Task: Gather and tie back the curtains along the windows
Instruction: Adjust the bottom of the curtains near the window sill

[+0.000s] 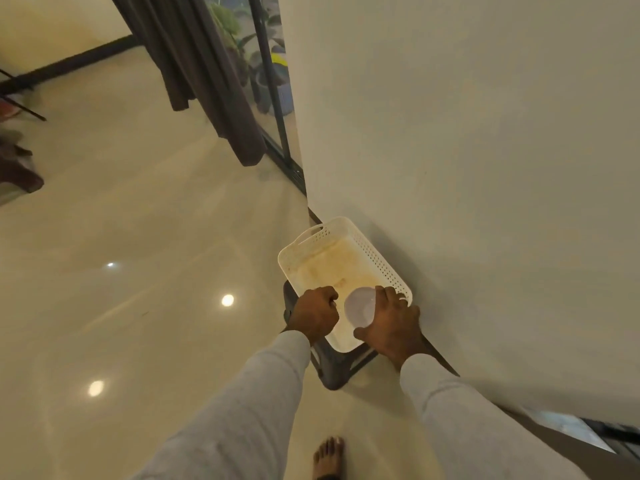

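A dark brown curtain [204, 77] hangs gathered beside the glass window [256, 64] at the top of the view, far from both hands. My left hand [317, 313] is closed in a fist over the near left rim of a white perforated basket [377, 261]. What it grips, if anything, is hidden. My right hand [391, 323] holds a round pale translucent object [360, 304], like a lid or small bowl, over the basket's near end. The basket rests on a dark stool [332, 370] against the wall.
A cream wall [467, 168] rises close on the right. Glossy tiled floor [138, 254] spreads to the left with light reflections. Dark furniture [17, 168] stands at the far left edge. My bare foot [329, 457] is on the floor below.
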Demonstrator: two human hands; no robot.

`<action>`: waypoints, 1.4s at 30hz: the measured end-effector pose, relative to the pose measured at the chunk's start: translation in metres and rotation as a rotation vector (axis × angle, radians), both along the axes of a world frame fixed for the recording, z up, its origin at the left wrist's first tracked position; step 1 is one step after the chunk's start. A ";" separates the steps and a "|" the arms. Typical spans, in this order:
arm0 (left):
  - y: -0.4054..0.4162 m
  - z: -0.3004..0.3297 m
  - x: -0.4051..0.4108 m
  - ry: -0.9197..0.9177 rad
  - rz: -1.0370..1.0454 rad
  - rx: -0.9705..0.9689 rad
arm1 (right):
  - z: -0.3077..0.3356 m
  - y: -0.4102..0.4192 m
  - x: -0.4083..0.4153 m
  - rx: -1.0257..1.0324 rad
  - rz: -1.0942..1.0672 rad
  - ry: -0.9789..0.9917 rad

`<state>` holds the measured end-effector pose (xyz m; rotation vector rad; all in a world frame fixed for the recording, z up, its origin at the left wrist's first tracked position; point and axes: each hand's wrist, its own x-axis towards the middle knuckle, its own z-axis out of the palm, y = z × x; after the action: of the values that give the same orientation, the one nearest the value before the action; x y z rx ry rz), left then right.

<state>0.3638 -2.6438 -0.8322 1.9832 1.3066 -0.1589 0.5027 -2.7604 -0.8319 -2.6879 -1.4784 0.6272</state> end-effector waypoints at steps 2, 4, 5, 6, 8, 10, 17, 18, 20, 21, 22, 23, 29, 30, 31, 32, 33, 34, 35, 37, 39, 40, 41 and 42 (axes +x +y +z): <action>0.015 -0.022 0.001 0.069 -0.065 0.052 | -0.019 0.016 0.004 -0.062 0.004 -0.042; 0.026 -0.043 0.004 0.157 -0.207 0.138 | -0.039 0.027 0.006 -0.107 0.015 -0.085; 0.030 -0.053 0.006 0.199 -0.288 0.184 | -0.049 0.030 0.008 -0.123 0.014 -0.098; 0.033 -0.061 0.008 0.225 -0.346 0.220 | -0.056 0.033 0.009 -0.138 0.012 -0.101; 0.036 -0.073 0.010 0.246 -0.398 0.249 | -0.067 0.036 0.010 -0.160 0.007 -0.100; 0.035 -0.081 0.013 0.247 -0.413 0.250 | -0.075 0.037 0.010 -0.177 0.004 -0.102; 0.028 -0.084 0.012 0.234 -0.388 0.227 | -0.080 0.035 0.009 -0.161 0.022 -0.112; 0.026 -0.080 0.011 0.235 -0.382 0.227 | -0.074 0.032 0.009 -0.155 0.021 -0.117; 0.018 -0.067 0.009 0.230 -0.367 0.231 | -0.059 0.020 0.008 -0.121 0.002 -0.137; 0.013 -0.060 0.009 0.227 -0.363 0.236 | -0.051 0.011 0.008 -0.094 -0.005 -0.146; 0.007 -0.053 0.009 0.225 -0.362 0.239 | -0.044 0.001 0.007 -0.062 -0.012 -0.150; -0.003 -0.044 0.010 0.220 -0.363 0.248 | -0.034 -0.012 0.006 -0.025 -0.020 -0.149; -0.100 0.003 0.013 0.200 -0.423 0.308 | 0.010 -0.125 -0.004 0.037 -0.102 -0.079; -0.127 0.010 0.015 0.199 -0.441 0.315 | 0.015 -0.156 -0.007 0.046 -0.119 -0.063; -0.151 0.016 0.016 0.197 -0.452 0.321 | 0.020 -0.185 -0.010 0.061 -0.130 -0.058; -0.173 0.020 0.016 0.195 -0.459 0.326 | 0.024 -0.211 -0.013 0.066 -0.141 -0.053; -0.204 0.027 0.017 0.189 -0.475 0.330 | 0.031 -0.246 -0.016 0.074 -0.165 -0.062; -0.232 0.033 0.018 0.183 -0.493 0.331 | 0.038 -0.277 -0.019 0.071 -0.186 -0.064; -0.266 0.039 0.019 0.174 -0.514 0.328 | 0.042 -0.313 -0.022 0.074 -0.212 -0.067; -0.326 0.048 0.022 0.150 -0.534 0.304 | 0.045 -0.377 -0.024 0.083 -0.251 -0.070; -0.390 0.053 0.031 0.121 -0.587 0.272 | 0.041 -0.445 -0.021 0.065 -0.305 -0.066; -0.421 0.053 0.039 0.114 -0.633 0.265 | 0.037 -0.480 -0.017 0.055 -0.343 -0.057; -0.447 0.052 0.047 0.111 -0.675 0.259 | 0.035 -0.509 -0.013 0.048 -0.383 -0.055; -0.470 0.049 0.054 0.111 -0.719 0.249 | 0.033 -0.533 -0.010 0.037 -0.421 -0.049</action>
<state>0.4177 -3.1137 -0.7836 2.6190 0.6385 -0.4691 0.4931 -3.2936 -0.7993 -2.8684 -0.8705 0.5028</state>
